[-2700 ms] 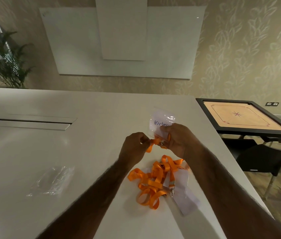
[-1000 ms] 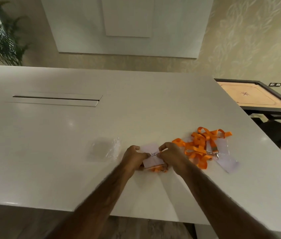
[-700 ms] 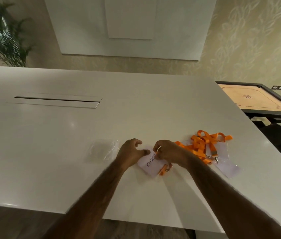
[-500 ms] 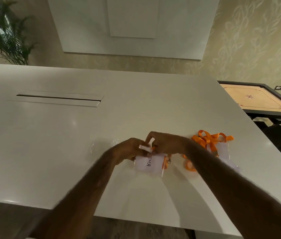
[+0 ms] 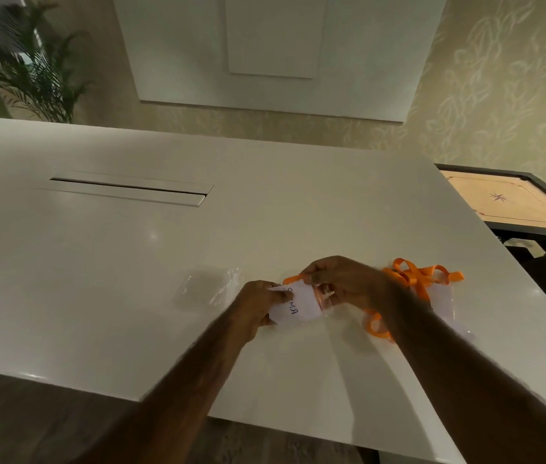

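Note:
A white name card (image 5: 298,308) in a clear sleeve, with blue handwriting, lies low over the white table (image 5: 97,262). My left hand (image 5: 258,306) pinches its left edge. My right hand (image 5: 342,283) holds its top right corner, where an orange lanyard strap (image 5: 293,278) and a metal clip (image 5: 323,294) meet the sleeve. A heap of orange lanyards (image 5: 415,279) lies just right of my right wrist, on top of more clear badge sleeves (image 5: 442,299).
An empty clear plastic sleeve (image 5: 206,286) lies left of my hands. A cable slot (image 5: 127,190) is set in the table further back. A carrom board (image 5: 512,202) stands past the table's right edge, a plant (image 5: 30,68) at the far left.
The card was brought down from mid-air to the table near the front, then turned between my hands. My right hand has moved up to the card's top corner, and the view has shifted.

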### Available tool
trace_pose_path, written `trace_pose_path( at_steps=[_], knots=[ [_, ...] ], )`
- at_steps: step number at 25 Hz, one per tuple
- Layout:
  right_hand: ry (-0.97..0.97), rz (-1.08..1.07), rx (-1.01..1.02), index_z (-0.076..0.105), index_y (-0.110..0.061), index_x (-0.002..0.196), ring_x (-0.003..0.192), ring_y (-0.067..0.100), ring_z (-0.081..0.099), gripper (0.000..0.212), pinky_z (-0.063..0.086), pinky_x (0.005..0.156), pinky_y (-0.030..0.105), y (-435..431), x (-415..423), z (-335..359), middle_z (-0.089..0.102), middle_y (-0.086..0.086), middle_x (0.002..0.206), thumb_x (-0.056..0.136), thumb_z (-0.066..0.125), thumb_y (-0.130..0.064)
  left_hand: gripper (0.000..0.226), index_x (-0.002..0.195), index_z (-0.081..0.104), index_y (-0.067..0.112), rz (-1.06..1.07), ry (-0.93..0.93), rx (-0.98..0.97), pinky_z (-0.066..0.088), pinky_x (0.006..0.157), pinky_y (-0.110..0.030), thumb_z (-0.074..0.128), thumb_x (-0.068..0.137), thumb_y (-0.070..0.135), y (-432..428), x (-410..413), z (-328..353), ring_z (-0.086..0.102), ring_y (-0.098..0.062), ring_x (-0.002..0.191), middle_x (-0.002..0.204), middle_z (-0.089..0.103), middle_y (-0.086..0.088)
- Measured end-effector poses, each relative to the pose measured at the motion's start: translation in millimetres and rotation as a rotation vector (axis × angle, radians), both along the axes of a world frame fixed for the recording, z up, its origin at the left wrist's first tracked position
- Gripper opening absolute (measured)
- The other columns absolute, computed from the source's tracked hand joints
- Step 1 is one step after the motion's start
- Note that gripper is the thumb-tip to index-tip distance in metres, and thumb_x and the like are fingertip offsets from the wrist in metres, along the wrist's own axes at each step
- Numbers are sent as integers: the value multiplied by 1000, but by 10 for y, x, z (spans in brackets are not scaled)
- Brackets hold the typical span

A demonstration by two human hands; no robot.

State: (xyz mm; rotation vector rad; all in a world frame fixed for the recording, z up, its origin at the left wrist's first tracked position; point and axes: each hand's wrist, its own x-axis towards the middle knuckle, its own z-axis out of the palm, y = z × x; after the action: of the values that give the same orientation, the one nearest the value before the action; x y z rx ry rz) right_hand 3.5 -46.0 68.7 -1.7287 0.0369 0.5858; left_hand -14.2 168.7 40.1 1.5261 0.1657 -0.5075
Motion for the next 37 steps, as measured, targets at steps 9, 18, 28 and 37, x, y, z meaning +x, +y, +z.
trace_pose_path(
  at_steps=[9, 18, 28, 37],
  knots=[
    [-7, -161, 28, 61, 2, 109, 100, 39, 65, 27, 51, 95, 55, -14, -136, -129, 65, 27, 109, 86, 58, 16, 14, 104, 70, 2, -51, -3, 163, 61, 77, -40, 64, 95, 11, -126, -170, 0, 70, -30, 90, 101, 73, -16],
    [-178, 58, -513, 68, -3, 112, 94, 22, 61, 30, 51, 78, 33, 206, -16, -51, 68, 16, 111, 82, 69, 3, 9, 86, 73, 3, -61, -114, 478, 60, 60, -36, 71, 89, 11, -133, -138, -93, 67, -30, 65, 83, 71, -17],
    [-321, 131, -794, 68, -10, 113, 95, 17, 57, 35, 43, 68, 25, 337, 156, -64, 59, 2, 110, 81, 79, -20, 19, 95, 69, 19, 111, -874, 1114, 51, 76, -37, 55, 97, 32, 453, -70, -124, 62, -26, 94, 97, 66, -2],
    [-707, 372, -890, 45, -29, 148, 142, 18, 36, 59, 35, 114, 37, 1135, 276, -124, 43, -7, 155, 94, 46, -4, 65, 161, -5, 27, -371, -659, 1311, -7, 124, -50, 8, 104, 55, 1203, 367, -532, -13, -24, 155, 169, -14, 1]
  ],
)
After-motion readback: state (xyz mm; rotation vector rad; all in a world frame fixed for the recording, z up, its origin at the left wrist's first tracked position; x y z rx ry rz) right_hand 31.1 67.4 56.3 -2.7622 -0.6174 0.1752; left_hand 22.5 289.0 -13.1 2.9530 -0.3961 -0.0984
